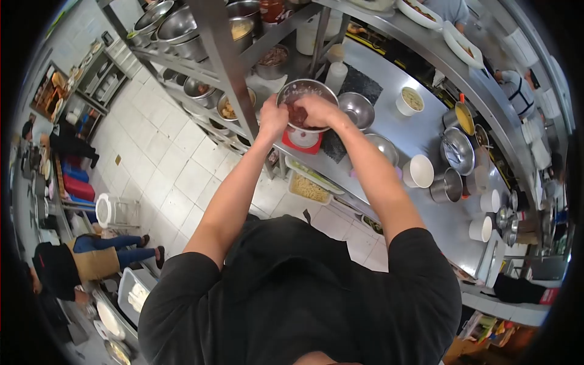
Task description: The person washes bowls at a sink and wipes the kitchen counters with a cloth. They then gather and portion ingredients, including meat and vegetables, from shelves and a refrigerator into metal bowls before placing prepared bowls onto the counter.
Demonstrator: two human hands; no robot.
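Note:
A steel mixing bowl [330, 92] rests on a red kitchen scale [302, 141] at the counter's edge. Dark red raw meat [297, 115] lies inside it. My left hand [273, 117] is closed on the bowl's left rim. My right hand [319, 109] reaches into the bowl from the right, its fingers curled at the meat and the fingertips partly hidden. Just right of the bowl stands another steel bowl [357, 111], with a white squeeze bottle [336, 77] behind.
A metal shelf post [226, 73] rises close to my left hand. White tubs [418, 171], steel pots [447, 185] and a large steel bowl [457, 151] stand on the counter to the right. Below the counter is a container of pale food [308, 188]. Another person [91, 258] stands at lower left.

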